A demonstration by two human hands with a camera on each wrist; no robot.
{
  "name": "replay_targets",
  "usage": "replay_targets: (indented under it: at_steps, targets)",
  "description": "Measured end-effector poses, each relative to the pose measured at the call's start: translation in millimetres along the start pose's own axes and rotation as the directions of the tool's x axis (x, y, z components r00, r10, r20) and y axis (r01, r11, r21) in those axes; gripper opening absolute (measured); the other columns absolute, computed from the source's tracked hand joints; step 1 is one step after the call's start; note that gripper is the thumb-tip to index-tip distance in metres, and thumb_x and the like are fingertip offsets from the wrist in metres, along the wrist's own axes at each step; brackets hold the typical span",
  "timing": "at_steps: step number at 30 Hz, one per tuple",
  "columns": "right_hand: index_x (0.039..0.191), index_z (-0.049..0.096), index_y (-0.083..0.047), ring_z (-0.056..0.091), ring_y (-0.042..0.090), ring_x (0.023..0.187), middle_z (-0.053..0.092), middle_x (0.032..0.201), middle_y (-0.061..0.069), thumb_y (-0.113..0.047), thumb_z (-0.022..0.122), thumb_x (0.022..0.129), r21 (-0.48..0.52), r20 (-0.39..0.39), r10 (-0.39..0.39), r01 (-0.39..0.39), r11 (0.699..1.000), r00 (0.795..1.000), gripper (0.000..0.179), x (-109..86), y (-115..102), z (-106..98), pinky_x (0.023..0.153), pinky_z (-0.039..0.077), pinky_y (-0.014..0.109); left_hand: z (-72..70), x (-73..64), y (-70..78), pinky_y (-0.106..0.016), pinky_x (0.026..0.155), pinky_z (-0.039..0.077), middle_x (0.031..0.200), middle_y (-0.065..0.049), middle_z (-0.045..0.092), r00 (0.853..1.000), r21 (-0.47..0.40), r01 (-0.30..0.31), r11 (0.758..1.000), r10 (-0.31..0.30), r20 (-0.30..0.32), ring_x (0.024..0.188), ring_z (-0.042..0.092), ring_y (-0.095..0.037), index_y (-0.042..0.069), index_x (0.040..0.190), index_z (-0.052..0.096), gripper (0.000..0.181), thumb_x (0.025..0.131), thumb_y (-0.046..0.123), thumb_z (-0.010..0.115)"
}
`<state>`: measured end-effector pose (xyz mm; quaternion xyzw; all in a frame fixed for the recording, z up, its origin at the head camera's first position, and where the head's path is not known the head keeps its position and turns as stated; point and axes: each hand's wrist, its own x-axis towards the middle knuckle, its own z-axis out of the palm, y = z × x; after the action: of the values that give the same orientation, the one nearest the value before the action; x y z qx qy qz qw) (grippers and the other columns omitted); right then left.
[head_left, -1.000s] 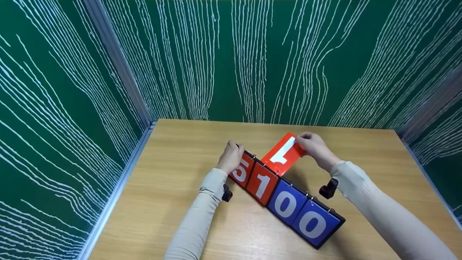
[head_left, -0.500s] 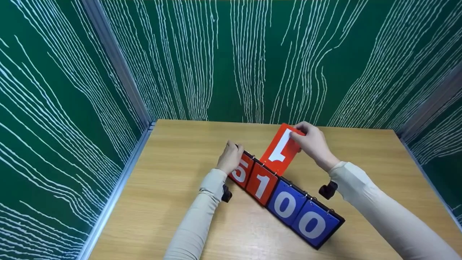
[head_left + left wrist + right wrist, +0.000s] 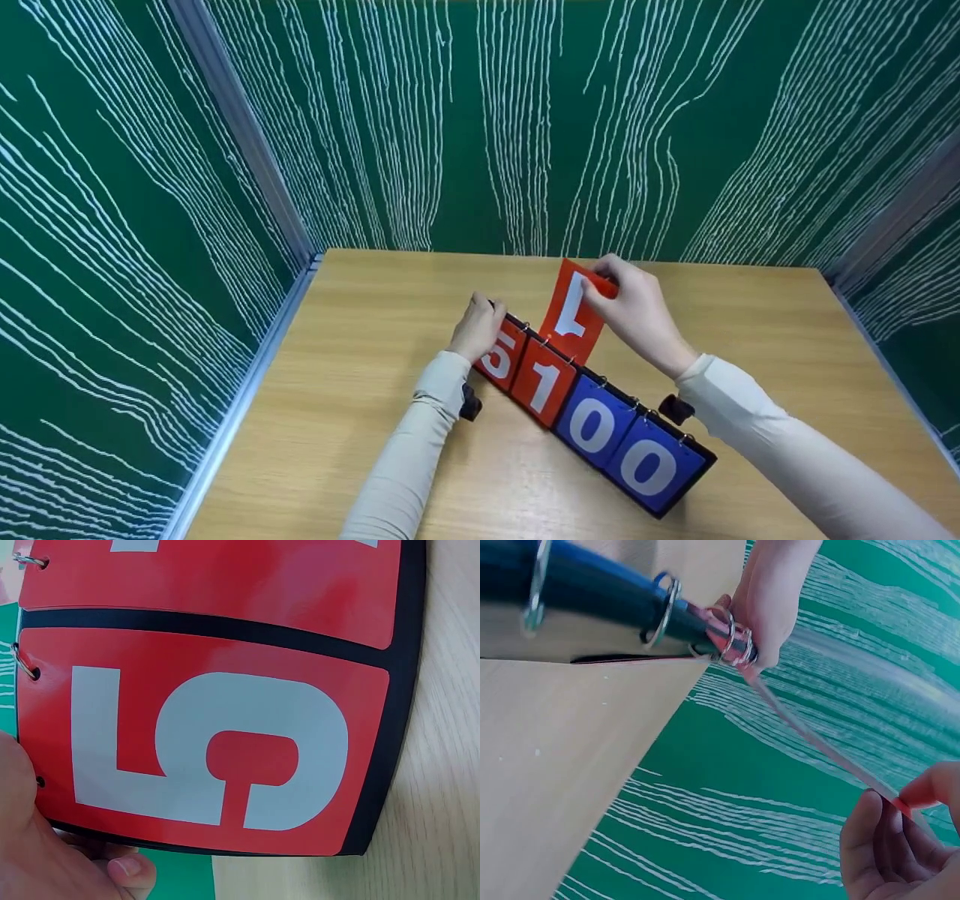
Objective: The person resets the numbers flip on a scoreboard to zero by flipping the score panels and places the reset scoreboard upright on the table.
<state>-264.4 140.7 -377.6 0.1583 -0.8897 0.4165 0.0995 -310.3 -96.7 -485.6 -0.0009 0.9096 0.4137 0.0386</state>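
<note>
A tabletop flip scoreboard (image 3: 598,425) stands slantwise on the table, showing a red 5, a red 1 and two blue 0s. My left hand (image 3: 478,328) grips its upper left end; the left wrist view shows the thumb by the corner of the red 5 card (image 3: 367,727), with a fingertip curling from behind. My right hand (image 3: 637,311) pinches the free end of a red number card (image 3: 574,319) with a white 1, raised above the top rings. Seen edge-on in the right wrist view, this card stretches from the metal rings (image 3: 735,645) to the pinching fingers.
The wooden table (image 3: 360,315) spreads around the scoreboard. Green panels (image 3: 517,127) with white wavy lines rise behind the table and along both sides. Grey metal posts (image 3: 240,120) mark the corners. A small black device (image 3: 677,409) sits at the right wrist.
My right hand has moved left and slightly away from me, swinging the raised red card left and more upright. The left hand and the scoreboard have stayed in place.
</note>
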Motion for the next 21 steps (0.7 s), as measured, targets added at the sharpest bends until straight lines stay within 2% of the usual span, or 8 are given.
replay_targets:
  at_steps: [4,8,15,21]
  targets:
    - [0.112,0.064,-0.012,0.064,0.020,0.087,0.070,0.103,0.006,-0.022,0.063,0.100,-0.049,-0.014,-0.080,0.079,0.996,0.997,0.016,-6.0,-10.3,4.9,0.075,0.056,0.030,0.5,-0.5,-1.2,-0.039,0.098,0.044,0.101,-0.008,0.046,1.000,-0.017,0.006,1.000,-0.006,0.008,0.101,0.048,-0.022,0.001,0.117,0.041,0.039,0.109,0.038,0.029]
    - [0.110,0.065,-0.012,0.063,0.018,0.085,0.070,0.100,0.004,-0.021,0.065,0.100,-0.086,-0.011,-0.135,0.134,0.987,0.991,0.013,-11.6,-19.5,8.8,0.075,0.056,0.031,0.4,-0.5,-1.0,-0.039,0.101,0.045,0.103,-0.009,0.048,1.000,-0.029,0.010,1.000,-0.010,0.007,0.104,0.050,-0.022,0.001,0.119,0.041,0.040,0.109,0.038,0.030]
    - [0.108,0.065,-0.012,0.061,0.016,0.082,0.068,0.097,0.003,-0.021,0.064,0.101,-0.107,0.017,-0.180,0.181,0.978,0.983,0.011,-22.1,-31.3,14.0,0.072,0.055,0.033,0.5,0.0,-1.1,-0.041,0.098,0.044,0.104,-0.012,0.050,0.999,-0.007,-0.024,1.000,0.024,-0.023,0.099,0.048,-0.022,0.002,0.110,0.043,0.035,0.108,0.035,0.031]
    - [0.111,0.065,-0.013,0.067,0.017,0.090,0.071,0.103,0.004,-0.023,0.065,0.101,-0.105,0.044,-0.187,0.191,0.976,0.981,0.015,-29.4,-35.2,20.9,0.079,0.061,0.038,1.1,-0.3,-0.7,-0.042,0.101,0.044,0.108,-0.013,0.052,1.000,-0.007,-0.015,1.000,0.014,-0.016,0.101,0.049,-0.023,0.001,0.116,0.043,0.039,0.108,0.037,0.031]
